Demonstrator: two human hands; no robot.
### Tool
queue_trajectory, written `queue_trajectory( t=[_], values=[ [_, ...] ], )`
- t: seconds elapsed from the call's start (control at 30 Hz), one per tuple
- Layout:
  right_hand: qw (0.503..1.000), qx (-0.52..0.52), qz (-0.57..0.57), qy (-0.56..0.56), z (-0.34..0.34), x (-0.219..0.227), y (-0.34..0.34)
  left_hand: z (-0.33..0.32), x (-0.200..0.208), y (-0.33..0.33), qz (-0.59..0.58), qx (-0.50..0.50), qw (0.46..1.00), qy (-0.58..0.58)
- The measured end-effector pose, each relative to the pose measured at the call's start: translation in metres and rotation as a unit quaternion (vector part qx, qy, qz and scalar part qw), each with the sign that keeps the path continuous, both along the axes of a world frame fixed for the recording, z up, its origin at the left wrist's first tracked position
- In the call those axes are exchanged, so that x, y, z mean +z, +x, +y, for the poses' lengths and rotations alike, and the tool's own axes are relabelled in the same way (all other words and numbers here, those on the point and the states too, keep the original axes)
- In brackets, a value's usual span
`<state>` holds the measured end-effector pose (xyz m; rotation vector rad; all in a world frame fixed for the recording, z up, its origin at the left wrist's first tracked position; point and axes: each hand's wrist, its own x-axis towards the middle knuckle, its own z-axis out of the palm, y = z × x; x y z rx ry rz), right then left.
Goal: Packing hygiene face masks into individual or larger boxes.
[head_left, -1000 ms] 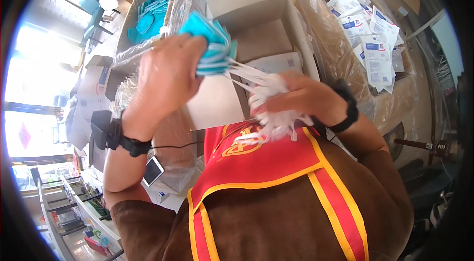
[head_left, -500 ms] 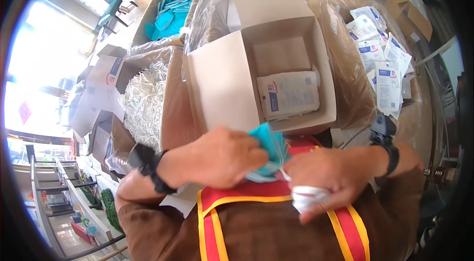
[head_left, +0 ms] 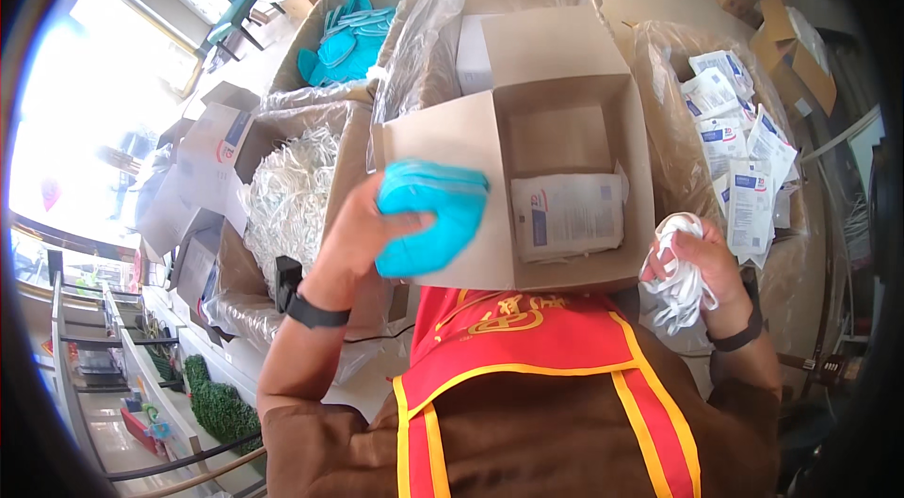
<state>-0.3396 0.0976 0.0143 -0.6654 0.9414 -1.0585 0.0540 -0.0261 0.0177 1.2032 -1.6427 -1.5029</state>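
My left hand point(head_left: 358, 227) grips a small stack of teal folded face masks point(head_left: 441, 216), thumb across the front. The stack is raised before the left flap of an open carton point(head_left: 584, 121), which has white printed packets point(head_left: 572, 214) lying inside. Off to the right of that carton, my right hand point(head_left: 719, 265) is closed around a bundle of white elastic straps point(head_left: 680, 296), whose loops hang below the fingers. A lined carton point(head_left: 353, 145) on the left holds a heap of loose white straps point(head_left: 287, 192). More teal masks point(head_left: 344, 46) fill the carton behind it.
To the right stands a plastic-lined carton point(head_left: 659, 74) heaped with white packets point(head_left: 750, 201). Clear plastic film point(head_left: 419, 37) drapes between the cartons. At lower left is a rack point(head_left: 132, 385) beside green foliage point(head_left: 218, 409). Further cartons point(head_left: 796, 51) sit at the far right.
My hands have moved apart from in front of my chest. The left has lifted the teal masks forward; the right has carried the white straps rightward. The view has shifted slightly.
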Motion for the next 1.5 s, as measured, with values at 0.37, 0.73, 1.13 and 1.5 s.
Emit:
queue_trajectory(
  t=[0.37,0.73,1.13,1.5],
  values=[
    [0.998,0.061,-0.012,-0.03,-0.026,0.006,0.048,-0.253,0.034,0.071,0.042,0.417,0.892,-0.168],
    [0.986,0.087,0.004,-0.144,-0.088,-0.027,0.101,0.022,-0.031,-0.117,0.039,-0.012,0.976,-0.214],
    [0.922,0.21,0.175,-0.272,-0.053,-0.009,0.106,0.015,-0.007,-0.01,-0.13,0.218,0.928,-0.273],
    [0.775,0.148,0.516,-0.334,-0.088,-0.032,0.045,-0.043,-0.052,0.179,-0.423,0.364,0.764,-0.324]
  ],
)
